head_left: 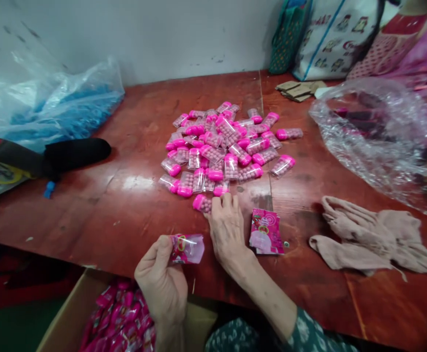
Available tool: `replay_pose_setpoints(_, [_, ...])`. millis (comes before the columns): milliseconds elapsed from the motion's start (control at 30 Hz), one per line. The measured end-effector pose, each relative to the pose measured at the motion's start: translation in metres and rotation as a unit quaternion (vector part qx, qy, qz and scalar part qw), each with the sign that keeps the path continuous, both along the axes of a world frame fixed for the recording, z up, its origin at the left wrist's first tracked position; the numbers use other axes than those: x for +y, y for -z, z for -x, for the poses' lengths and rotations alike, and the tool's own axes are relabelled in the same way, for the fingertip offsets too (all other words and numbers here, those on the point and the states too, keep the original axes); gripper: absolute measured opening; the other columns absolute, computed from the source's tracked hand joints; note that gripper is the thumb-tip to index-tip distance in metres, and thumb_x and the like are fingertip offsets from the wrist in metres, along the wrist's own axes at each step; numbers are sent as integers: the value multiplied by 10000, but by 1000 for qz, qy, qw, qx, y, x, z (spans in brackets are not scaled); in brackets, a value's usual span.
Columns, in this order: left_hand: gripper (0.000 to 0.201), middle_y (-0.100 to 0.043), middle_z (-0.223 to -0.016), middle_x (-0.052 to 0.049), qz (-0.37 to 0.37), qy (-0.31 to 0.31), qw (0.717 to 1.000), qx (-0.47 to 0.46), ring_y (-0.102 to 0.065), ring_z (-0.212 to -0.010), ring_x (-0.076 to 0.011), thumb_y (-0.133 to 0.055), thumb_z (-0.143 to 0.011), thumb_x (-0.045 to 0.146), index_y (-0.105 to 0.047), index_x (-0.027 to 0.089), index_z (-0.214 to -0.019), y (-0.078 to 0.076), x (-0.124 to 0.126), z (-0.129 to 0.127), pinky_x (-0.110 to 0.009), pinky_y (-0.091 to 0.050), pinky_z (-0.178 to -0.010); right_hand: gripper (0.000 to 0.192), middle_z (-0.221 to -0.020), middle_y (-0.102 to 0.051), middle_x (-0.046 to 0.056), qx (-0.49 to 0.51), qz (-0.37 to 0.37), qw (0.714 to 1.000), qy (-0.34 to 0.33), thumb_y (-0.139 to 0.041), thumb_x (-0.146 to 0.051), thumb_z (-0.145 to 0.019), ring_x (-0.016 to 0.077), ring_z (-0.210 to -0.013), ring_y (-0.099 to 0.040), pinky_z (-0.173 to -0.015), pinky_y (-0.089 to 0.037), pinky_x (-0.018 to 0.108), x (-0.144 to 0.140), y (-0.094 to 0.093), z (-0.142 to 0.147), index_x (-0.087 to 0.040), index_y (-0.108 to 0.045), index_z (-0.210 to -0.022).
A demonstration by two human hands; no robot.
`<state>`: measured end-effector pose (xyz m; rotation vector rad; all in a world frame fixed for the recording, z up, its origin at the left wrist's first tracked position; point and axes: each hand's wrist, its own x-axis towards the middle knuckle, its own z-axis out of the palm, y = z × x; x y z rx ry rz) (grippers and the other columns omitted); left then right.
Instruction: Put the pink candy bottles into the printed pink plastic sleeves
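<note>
- Cardboard box [74, 313] at the near edge, below the tabletop [125, 215], partly cut off by the frame; holds a heap of pink printed packets [121, 318]. Looks like the finished lot, so a fair share seems done; the count is not readable.
- Left hand [162, 283] closed around one packet [188, 248], clear end pointing right, mouth seemingly open; can't tell if anything is inside yet.
- Right hand [228, 230] flat on the tabletop, fingers stretched forward and loosely curled, tips touching a pink-capped vial [202, 203] at the near rim of the pile; not clearly gripped, more pressed or dragged.
- One flat packet [266, 231] lies just beside the right hand, apparently unfilled.
- Beige cloth [374, 239] crumpled to the right, apart from the work.
- Pile of vials [228, 146] in mid tabletop, dozens loose; judged still to be packed, so plenty is left.
- Black sleeve-like thing [76, 152] to the left, hard to identify; small blue bit [49, 189] near it.
- Clear bag with blue pieces [59, 107] far left, contents blurred.
- Crinkled clear bag [378, 132] far right, contents hidden by glare.
- Cardboard scraps [297, 90] and printed bags [330, 34] at the wall, cut off at top.
</note>
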<state>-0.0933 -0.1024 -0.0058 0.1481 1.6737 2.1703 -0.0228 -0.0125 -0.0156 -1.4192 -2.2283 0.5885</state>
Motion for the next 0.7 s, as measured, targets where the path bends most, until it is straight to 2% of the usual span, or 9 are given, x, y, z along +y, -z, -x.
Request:
replay_pose_setpoints(100, [101,-618,-558,47,-10,2,1000,21,-541,-526,-68,-744,-617,203,-667,151,-578,2,0,-2,-194,-457,-553,85,-892,-579,143,29,17,999,6,-480,-75,-829,273,-842,-504,-712,-452,417,-10,2,-11,-146,-523,-844])
replay_pose_setpoints(200, [127,-559,-519,59,-19,3,999,44,-500,-520,-68,-742,-627,196,-649,154,-551,1,2,-5,-193,-429,-533,83,-860,-583,79,80,40,996,20,-521,-114,-831,206,-773,-547,-675,-477,333,-20,-3,-33,-157,-487,-893])
replay_pose_setpoints(267, [124,-537,-510,63,-25,-11,997,67,-481,-524,-69,-740,-632,186,-651,158,-550,0,5,-6,-194,-416,-533,136,-877,-595,55,142,89,985,49,-535,-166,-845,170,-742,-575,-655,-487,293,-26,-9,-51,-169,-470,-965])
replay_pose_setpoints(333, [108,-542,-517,62,-32,-25,995,89,-476,-537,-70,-736,-634,161,-660,162,-557,-1,8,-9,-192,-409,-542,174,-875,-616,36,242,185,950,73,-569,-219,-833,165,-744,-599,-664,-495,289,-33,-17,-68,-197,-481,-981])
replay_pose_setpoints(433, [100,-575,-538,56,-39,-12,992,116,-485,-554,-75,-715,-655,132,-675,170,-572,-1,12,-17,-195,-409,-554,200,-867,-637,27,352,301,884,61,-615,-229,-787,173,-762,-621,-674,-504,291,-41,-25,-83,-213,-510,-957])
replay_pose_setpoints(600, [86,-592,-555,55,-42,22,992,113,-495,-564,-72,-697,-687,129,-694,177,-617,0,17,-32,-187,-418,-560,202,-816,-634,13,410,367,834,37,-638,-163,-730,156,-723,-616,-629,-504,260,-48,-26,-85,-209,-548,-905])
replay_pose_setpoints(700, [75,-605,-565,54,-33,22,994,99,-504,-566,-65,-716,-670,149,-685,166,-605,2,18,-35,-174,-425,-565,226,-827,-633,7,443,423,790,24,-658,-145,-705,143,-726,-612,-622,-493,240,-46,-22,-89,-205,-551,-895])
